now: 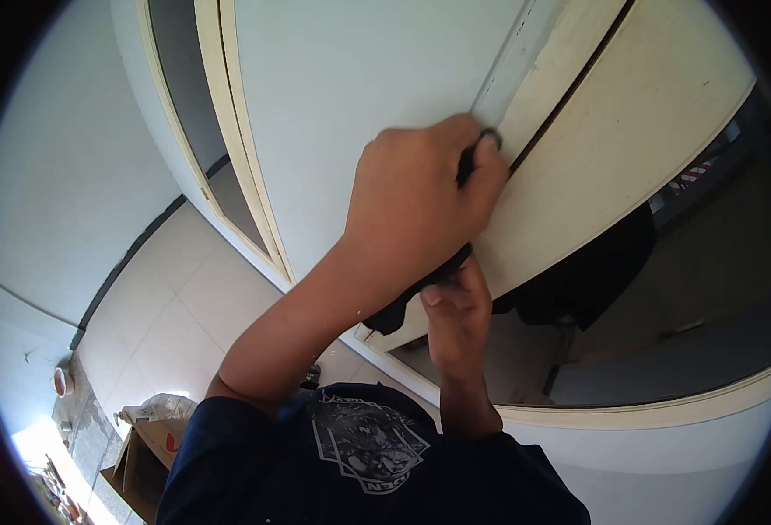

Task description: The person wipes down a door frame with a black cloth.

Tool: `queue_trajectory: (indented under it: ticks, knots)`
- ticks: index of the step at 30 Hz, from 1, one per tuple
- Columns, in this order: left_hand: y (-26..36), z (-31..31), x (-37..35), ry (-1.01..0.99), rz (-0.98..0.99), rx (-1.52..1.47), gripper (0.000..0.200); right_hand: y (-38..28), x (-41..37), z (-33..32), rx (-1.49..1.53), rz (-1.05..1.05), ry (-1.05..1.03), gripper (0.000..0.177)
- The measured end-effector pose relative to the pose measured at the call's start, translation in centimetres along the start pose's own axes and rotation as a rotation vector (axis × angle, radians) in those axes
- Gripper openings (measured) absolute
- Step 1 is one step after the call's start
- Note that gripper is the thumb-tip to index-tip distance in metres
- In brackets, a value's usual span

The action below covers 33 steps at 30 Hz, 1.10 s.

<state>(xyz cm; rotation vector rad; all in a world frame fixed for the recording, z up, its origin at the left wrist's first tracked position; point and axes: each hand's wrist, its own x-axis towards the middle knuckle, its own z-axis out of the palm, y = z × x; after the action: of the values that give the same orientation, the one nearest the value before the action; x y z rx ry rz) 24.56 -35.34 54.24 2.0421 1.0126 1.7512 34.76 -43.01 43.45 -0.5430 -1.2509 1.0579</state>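
**Left hand (416, 175) closed on a black item (467, 166) at the cream frame (613, 166)**

At lower left of the frame, an open box (145, 459) stands near the pale tiled floor (175, 297). Right of the floor, a white panel (315, 105) runs up to the top edge.

The left hand is near the centre, back of the hand upward, its grip clamped on the black item where the panel meets the cream frame. A dark piece (392, 317) shows below that wrist; whether it joins the black item is hidden. Just below and to the right, the right hand (460, 306) is raised with fingers curled near the dark piece; whether its grip is clamped on anything cannot be told. Dark glass (709, 262) fills the right side, beyond the cream frame.
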Motion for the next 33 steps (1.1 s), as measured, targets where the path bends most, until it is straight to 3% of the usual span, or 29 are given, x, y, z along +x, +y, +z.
queue_trajectory:
  ticks: [3, 10, 15, 21, 27, 33]
  knots:
    - [-1.2, 0.0, -1.9, -0.021, -0.033, 0.058, 0.025, 1.3, -1.4, 0.4, -0.041, 0.156, -0.003, 0.033]
    - [0.6, -0.6, 0.3, -0.033, -0.063, -0.019, 0.026, -0.4, -0.9, 0.2, -0.024, 0.064, 0.024, 0.029]
    - [-1.1, -0.1, -2.1, -0.044, -0.064, 0.050, 0.027, 0.4, -1.7, 0.6, -0.053, 0.212, 0.053, 0.031]
    - [0.9, -0.7, 0.4, -0.028, -0.049, -0.020, 0.028, -0.5, -0.9, 0.0, -0.030, 0.049, 0.051, 0.027]
    - [-0.5, -0.3, -1.2, -0.074, -0.068, 0.001, 0.029, 0.4, -1.8, 0.5, -0.046, 0.183, 0.063, 0.028]
    - [0.0, -0.3, -0.9, -0.078, -0.020, 0.041, 0.027, -0.6, -0.8, 0.1, -0.070, 0.077, 0.042, 0.029]
